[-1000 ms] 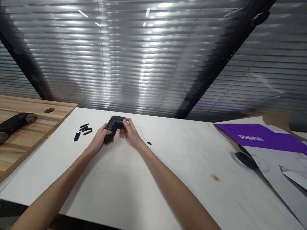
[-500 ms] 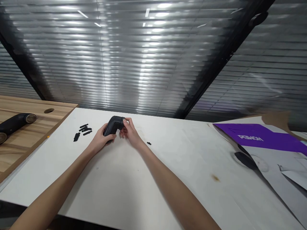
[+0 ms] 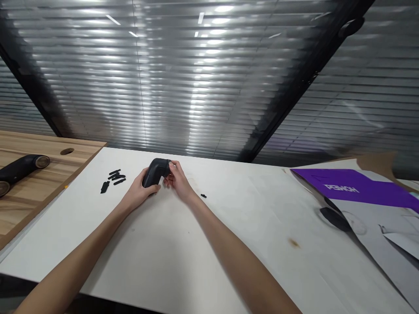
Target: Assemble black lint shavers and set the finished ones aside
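Both hands (image 3: pixel 137 190) hold a bent black device (image 3: pixel 156 169)

Held black device (image 3: pixel 153 171) partly hidden, forearms (image 3: pixel 231 248) cut off

Bright white streaks shine on the blinds (image 3: pixel 170 87) behind the grip, and they get dim far to its right. Soft gray shade lies on the white table (image 3: pixel 163 266) on the near side of the grip. The held black tool (image 3: pixel 152 174) is too dark to show tiny parts. The paper (image 3: pixel 379 216) far right of the grip looks smudgy.
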A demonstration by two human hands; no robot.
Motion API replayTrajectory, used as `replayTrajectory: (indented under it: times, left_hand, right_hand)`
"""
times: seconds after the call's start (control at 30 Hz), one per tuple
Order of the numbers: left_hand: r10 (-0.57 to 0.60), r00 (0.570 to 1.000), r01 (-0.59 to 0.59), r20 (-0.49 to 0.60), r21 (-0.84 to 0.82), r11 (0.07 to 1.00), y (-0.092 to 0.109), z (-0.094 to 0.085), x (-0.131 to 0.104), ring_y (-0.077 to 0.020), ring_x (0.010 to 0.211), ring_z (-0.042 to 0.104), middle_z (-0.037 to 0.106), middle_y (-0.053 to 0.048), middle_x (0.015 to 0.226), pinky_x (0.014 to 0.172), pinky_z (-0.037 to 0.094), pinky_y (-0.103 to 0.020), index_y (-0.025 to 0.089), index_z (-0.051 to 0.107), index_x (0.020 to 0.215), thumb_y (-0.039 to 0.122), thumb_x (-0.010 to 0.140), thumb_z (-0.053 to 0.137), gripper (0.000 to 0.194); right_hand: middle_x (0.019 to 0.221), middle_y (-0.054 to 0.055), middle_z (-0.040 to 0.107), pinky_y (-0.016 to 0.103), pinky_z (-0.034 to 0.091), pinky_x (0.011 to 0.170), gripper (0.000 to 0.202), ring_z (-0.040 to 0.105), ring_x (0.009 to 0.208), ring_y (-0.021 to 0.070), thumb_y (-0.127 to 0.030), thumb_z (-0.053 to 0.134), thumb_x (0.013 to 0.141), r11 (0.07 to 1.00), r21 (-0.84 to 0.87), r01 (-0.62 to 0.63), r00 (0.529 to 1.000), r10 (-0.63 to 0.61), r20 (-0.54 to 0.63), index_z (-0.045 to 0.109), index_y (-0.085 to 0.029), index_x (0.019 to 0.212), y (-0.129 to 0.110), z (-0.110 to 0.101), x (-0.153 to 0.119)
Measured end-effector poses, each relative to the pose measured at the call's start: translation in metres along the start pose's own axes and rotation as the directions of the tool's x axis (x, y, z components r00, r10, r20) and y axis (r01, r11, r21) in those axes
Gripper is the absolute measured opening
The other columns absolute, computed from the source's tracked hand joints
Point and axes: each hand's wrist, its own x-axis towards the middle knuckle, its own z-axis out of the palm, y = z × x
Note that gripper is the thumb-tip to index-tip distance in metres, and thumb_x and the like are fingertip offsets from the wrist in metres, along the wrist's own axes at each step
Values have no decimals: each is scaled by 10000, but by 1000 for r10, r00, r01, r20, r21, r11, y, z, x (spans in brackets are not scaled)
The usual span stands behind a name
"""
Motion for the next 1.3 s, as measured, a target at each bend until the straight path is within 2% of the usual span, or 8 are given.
replayTrajectory:
  times: [0.33, 0.63, 0.7, 0.8, 0.93, 1.03, 1.17, 1.3]
  left_hand:
    - [1, 998, 3, 68, -53, 999, -4, -2, 3, -164, 695, 568, 629, 20, 847, 628, 448, -281, 219, 630, 1153, 292, 772, 744, 404]
    - [-32, 996, 41, 86, -98, 994, -2, -1, 2, -139, 590, 565, 646, -10, 893, 529, 475, -274, 211, 632, 1236, 363, 801, 771, 481]
    - [-5, 999, 9, 51, -82, 997, -1, 0, 0, -176, 698, 652, 688, -60, 1073, 615, 555, -309, 237, 562, 1421, 403, 782, 812, 706]
    - [90, 996, -90, 23, 7, 996, -1, 2, -3, -287, 1085, 714, 649, -113, 1386, 914, 599, -399, 295, 345, 1626, 417, 765, 851, 1007]
    - [186, 982, -189, 40, 104, 976, -2, 5, -6, -334, 1451, 521, 513, -118, 1602, 1155, 478, -436, 269, 299, 1649, 443, 867, 765, 927]
    - [227, 974, -228, 21, 144, 963, -1, 5, -7, -322, 1478, 492, 496, -118, 1621, 1182, 449, -433, 240, 359, 1614, 460, 917, 710, 811]
    - [220, 975, -211, -28, 191, 959, 1, 5, -9, -321, 1330, 618, 649, -131, 1448, 1130, 484, -454, 210, 461, 1543, 514, 957, 646, 685]
    - [174, 984, -162, -44, 190, 968, 0, 3, -7, -334, 1266, 656, 686, -125, 1389, 1088, 515, -474, 229, 473, 1533, 500, 913, 699, 714]
  right_hand:
    - [691, -89, 553, 256, 367, 524, 569, 527, 520, 112, -760, 680, 817, 999, 44, -28, 1000, 29, -1, 462, -281, 1034, 1, -2, 3]
    - [572, -108, 507, 236, 362, 511, 540, 502, 502, 119, -745, 673, 843, 1000, 14, 25, 999, -25, -45, 468, -289, 1047, 1, 1, 0]
    - [545, -118, 479, 234, 356, 503, 556, 480, 481, 116, -752, 689, 824, 998, 5, 63, 994, -62, -90, 464, -288, 1032, 0, 4, -1]
    - [536, -124, 463, 233, 355, 499, 580, 467, 469, 112, -766, 702, 802, 996, -3, 94, 983, -94, -161, 459, -285, 1017, 0, 5, -1]
    - [548, -121, 472, 238, 369, 512, 579, 483, 487, 116, -768, 693, 810, 997, -10, 82, 984, -82, -155, 460, -290, 1040, -1, 5, -2]
    - [551, -120, 470, 241, 376, 523, 562, 484, 497, 118, -767, 679, 827, 996, -21, 82, 988, -84, -127, 451, -298, 1036, -1, 4, -4]
    - [539, -120, 463, 252, 382, 531, 559, 477, 499, 128, -776, 673, 830, 994, -59, 96, 987, -102, -121, 428, -304, 999, -2, 5, -5]
    - [542, -121, 454, 263, 382, 530, 579, 476, 493, 136, -795, 667, 817, 995, -55, 86, 990, -92, -112, 419, -303, 995, -2, 5, -4]
